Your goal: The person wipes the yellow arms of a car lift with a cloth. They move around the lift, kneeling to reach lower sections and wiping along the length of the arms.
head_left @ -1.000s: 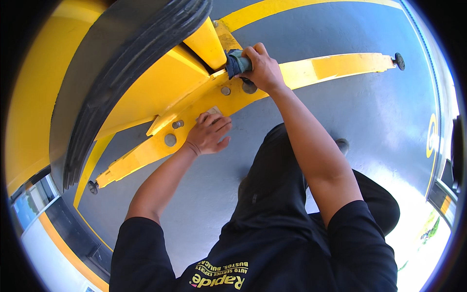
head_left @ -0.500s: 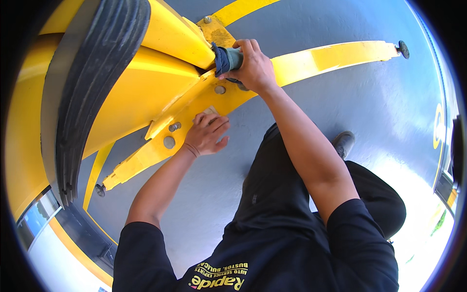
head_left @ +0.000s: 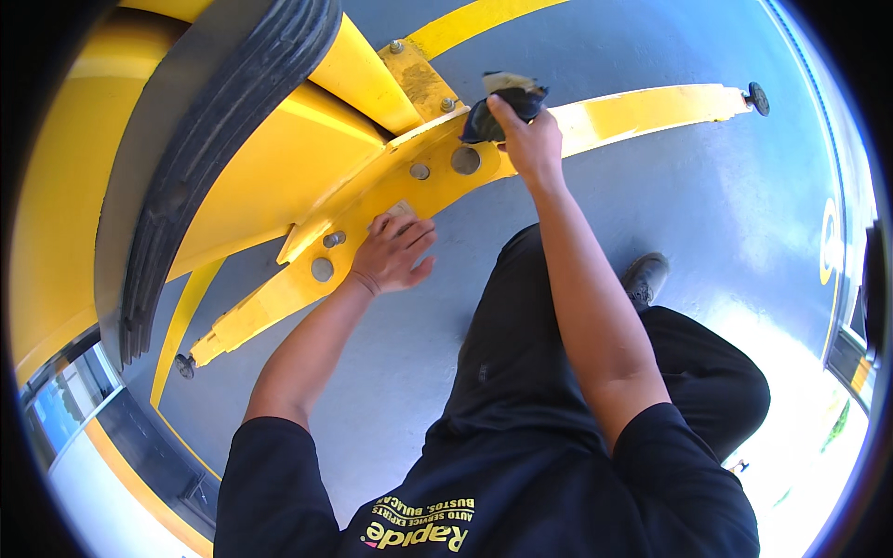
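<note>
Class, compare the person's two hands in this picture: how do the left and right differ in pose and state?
The right hand is closed around a bunched dark cloth; the left hand is open, its fingertips at a pale patch on the yellow beam. The right hand is higher in the picture, the left hand lower. Both are bare.

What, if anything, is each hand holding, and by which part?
The right hand grips a bunched dark cloth by its lower right side. Whether the left hand holds the pale piece beside it cannot be told.
</note>
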Demonstrator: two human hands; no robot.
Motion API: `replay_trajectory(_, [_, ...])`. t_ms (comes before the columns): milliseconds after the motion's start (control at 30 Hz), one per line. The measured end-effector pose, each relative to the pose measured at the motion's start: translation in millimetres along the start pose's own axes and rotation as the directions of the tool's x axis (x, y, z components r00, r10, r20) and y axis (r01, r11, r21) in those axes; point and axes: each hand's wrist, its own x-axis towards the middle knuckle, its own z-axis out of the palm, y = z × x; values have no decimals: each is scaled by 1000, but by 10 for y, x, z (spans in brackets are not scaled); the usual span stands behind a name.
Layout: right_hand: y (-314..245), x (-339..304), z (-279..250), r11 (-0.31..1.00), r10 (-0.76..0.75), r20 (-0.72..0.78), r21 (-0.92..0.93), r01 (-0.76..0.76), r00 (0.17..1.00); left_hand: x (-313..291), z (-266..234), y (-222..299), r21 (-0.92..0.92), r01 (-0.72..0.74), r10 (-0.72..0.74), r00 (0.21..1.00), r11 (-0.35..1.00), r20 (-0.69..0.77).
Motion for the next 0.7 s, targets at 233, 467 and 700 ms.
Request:
replay_trajectory(233, [-125,-330,536,838,-289,153,-437,327,945,14,6,-24,41,-15,14,1000,999,23])
replay_trajectory(467, [-152,-528,514,796,-369,337,-366,482,866,63,-9,-9,62,-18,15,999,998,40])
replay_trajectory(700, [155,-294,662,985,-55,116,-156,73,992,65,-43,10,42,-4,2,998,999,56])
